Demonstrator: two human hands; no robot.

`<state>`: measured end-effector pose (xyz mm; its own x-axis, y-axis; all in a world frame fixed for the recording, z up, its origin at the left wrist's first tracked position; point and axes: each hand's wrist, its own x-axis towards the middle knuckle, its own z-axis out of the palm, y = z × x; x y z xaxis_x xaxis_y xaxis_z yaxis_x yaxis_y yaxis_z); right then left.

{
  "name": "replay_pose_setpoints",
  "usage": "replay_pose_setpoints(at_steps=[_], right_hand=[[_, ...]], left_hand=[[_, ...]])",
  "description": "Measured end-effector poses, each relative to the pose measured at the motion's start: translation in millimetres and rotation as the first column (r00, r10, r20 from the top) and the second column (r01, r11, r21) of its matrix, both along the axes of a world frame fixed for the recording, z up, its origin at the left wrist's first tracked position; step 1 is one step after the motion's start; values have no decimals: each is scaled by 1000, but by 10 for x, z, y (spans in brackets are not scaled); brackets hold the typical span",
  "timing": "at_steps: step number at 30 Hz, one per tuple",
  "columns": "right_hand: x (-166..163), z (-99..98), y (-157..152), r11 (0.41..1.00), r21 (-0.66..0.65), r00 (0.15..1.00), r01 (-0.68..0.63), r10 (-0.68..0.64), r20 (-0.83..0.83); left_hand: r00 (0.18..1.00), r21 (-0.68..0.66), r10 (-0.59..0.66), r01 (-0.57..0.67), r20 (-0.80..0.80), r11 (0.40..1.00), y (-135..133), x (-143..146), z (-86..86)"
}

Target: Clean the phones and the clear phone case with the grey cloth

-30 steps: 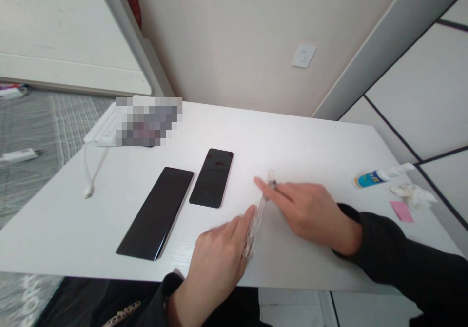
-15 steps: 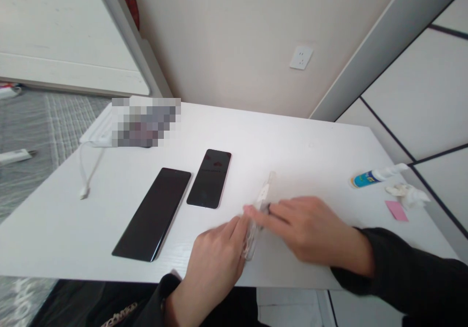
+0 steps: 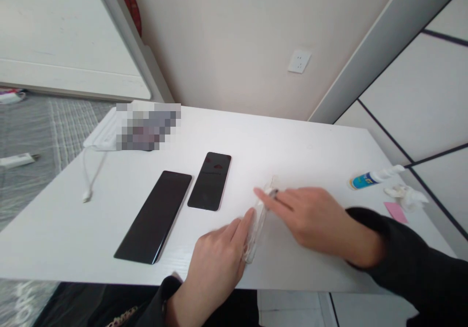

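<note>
head view: the left hand point(image 3: 219, 249) holds the near end of a clear case point(image 3: 257, 232), which stands roughly on edge over the white table point(image 3: 292, 151). its fingers lie together, closed on the case's left side, with the thumb hidden behind them. the right hand point(image 3: 310, 217) meets the case from the other side, toward its far end; its index finger stretches across the top edge and the rest curl inward. whether those fingers pinch the case, i cannot tell, and a small greyish patch beneath them is too blurred to name.

left of the left fingers lies a large dark phone point(image 3: 155, 217), face up; just beyond those fingertips and to their left is a smaller dark phone point(image 3: 210, 181), near the first but apart from it. farther off past both phones, a white cable point(image 3: 87, 190) trails near a pixelated patch. well to the right of the right fingers, a blue and white bottle point(image 3: 369, 178) lies on its side, with crumpled tissue point(image 3: 407, 196) and a pink slip point(image 3: 395, 212) near it.
</note>
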<state>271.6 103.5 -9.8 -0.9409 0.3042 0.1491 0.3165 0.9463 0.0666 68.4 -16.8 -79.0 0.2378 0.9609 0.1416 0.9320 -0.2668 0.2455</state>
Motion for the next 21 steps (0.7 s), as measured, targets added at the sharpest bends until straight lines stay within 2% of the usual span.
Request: replay_pose_setpoints(at_steps=[2,3,6,8,12,14,17,19,21], right_hand=[[-11,2,-49,987,-94,991,-132,132,2],[-12,0,-56,983,-113,990,-143,144,-2],[3,-8,9,999,-41,1000,2,-2,-2],[13,-6,35,999,3,999,42,-42,-18],[22,65,-84,984,-99,988,-151,148,-40],[34,119,-117,975,-167,987,-146,132,-94],[36,138,-77,974,-221,972,-42,-12,-237],[13,90,-55,974,-208,953,-85,19,-301],[-14,21,-47,969,-166,939,-185,125,-320]], left_hand=[[1000,-1,1,-1,6,1000,-1,-1,0],[1000,-4,0,0,6,1000,1,-2,1],[1000,-26,3,-3,-9,1000,7,-7,1],[1000,-36,3,-3,-13,999,8,-9,-4],[1000,-26,-11,12,28,1000,6,-2,-7],[999,-31,-14,15,31,999,11,4,8],[1000,-64,-1,1,-12,998,19,6,36],[1000,-59,6,-7,-16,998,18,4,40],[1000,-28,8,-7,9,1000,12,3,32]])
